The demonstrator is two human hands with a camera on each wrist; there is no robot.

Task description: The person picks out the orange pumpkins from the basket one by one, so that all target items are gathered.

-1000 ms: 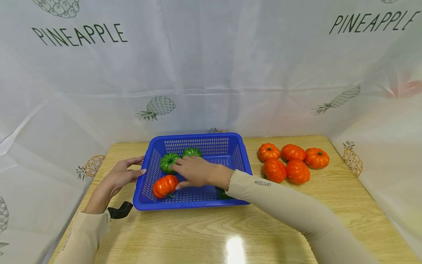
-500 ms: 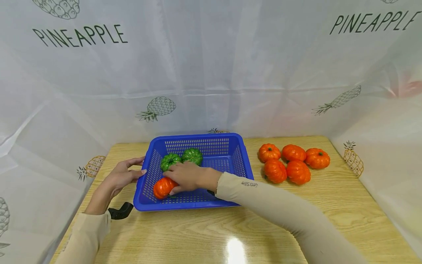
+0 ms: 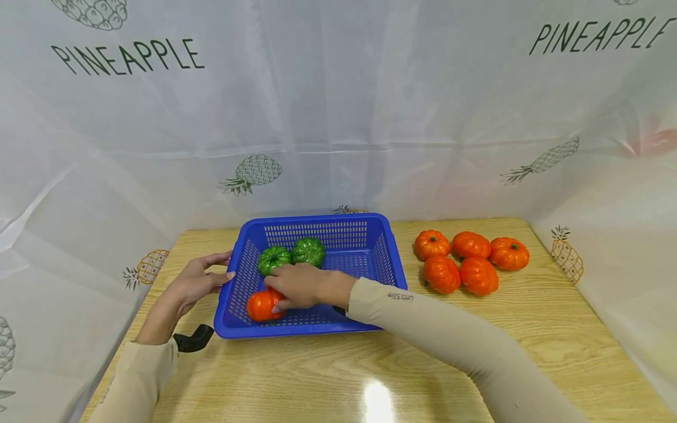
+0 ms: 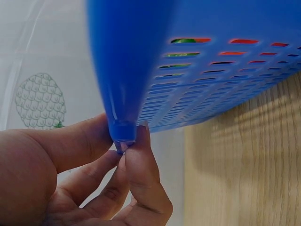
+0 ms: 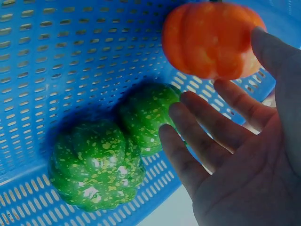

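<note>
A blue plastic basket with slotted walls stands on the table. At its left end my left hand pinches the rim between thumb and fingers. Inside, my right hand holds an orange pumpkin at the front left, thumb on one side and a fingertip at the other. The remaining fingers are extended past it. Two speckled green pumpkins, a left one and a right one, lie side by side behind that hand. The orange pumpkin is partly hidden by the hand in the head view.
Several orange pumpkins sit in a cluster on the wooden table right of the basket. A white curtain with pineapple prints hangs behind the table. A black wrist device is by the left sleeve.
My right hand has moved from beside the left green pumpkin toward the front-left orange pumpkin and taken hold of it; that pumpkin has turned slightly. The left hand stays on the rim.
</note>
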